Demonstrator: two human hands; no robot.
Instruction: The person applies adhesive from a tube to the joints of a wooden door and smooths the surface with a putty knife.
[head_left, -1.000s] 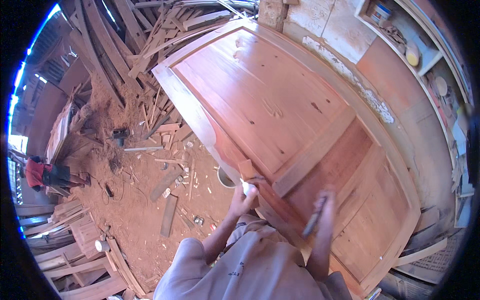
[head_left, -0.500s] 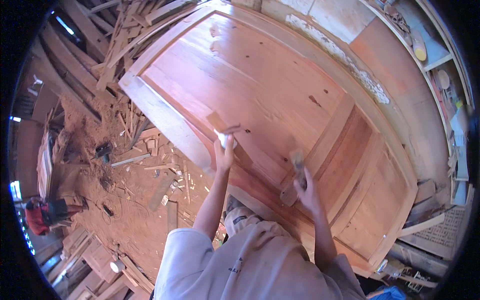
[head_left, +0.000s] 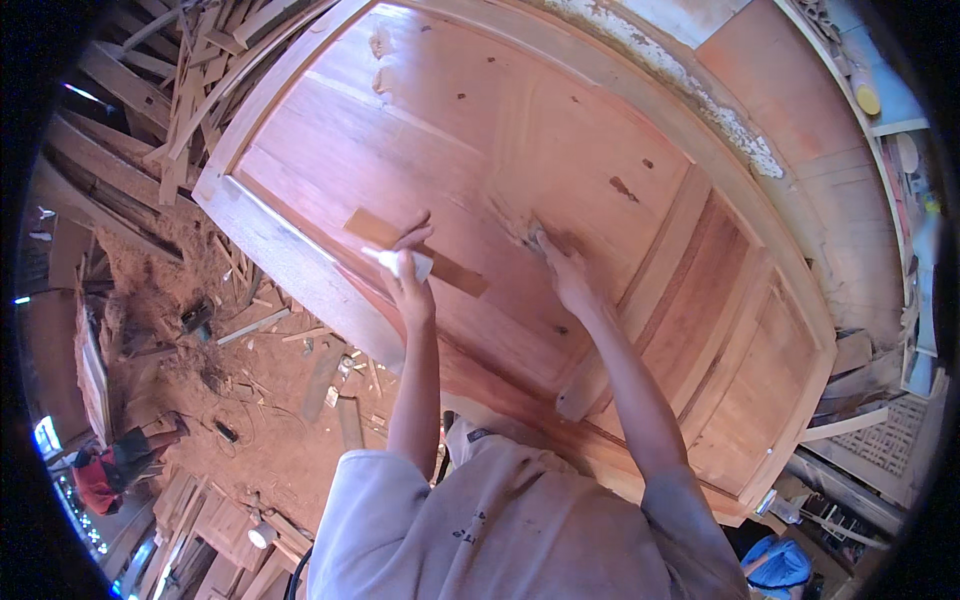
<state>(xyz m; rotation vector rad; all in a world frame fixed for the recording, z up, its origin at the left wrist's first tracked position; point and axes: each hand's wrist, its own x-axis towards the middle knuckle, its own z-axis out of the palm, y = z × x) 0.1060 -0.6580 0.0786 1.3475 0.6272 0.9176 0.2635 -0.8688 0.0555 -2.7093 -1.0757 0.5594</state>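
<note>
I am looking down on a large reddish-brown panelled wooden door (head_left: 560,130) lying flat, with both hands reaching onto it. My left hand (head_left: 408,268) is closing its fingers around a small white tube-shaped container (head_left: 398,262), right over a flat thin strip of brown wood (head_left: 455,270) resting on the door's panel. My right hand (head_left: 562,272) is pressing its fingertips against the door surface near a rough pale patch (head_left: 515,222); whether it is gripping anything, I cannot tell. Wood offcuts (head_left: 300,340) are littering the red dirt floor (head_left: 290,440) to the left.
</note>
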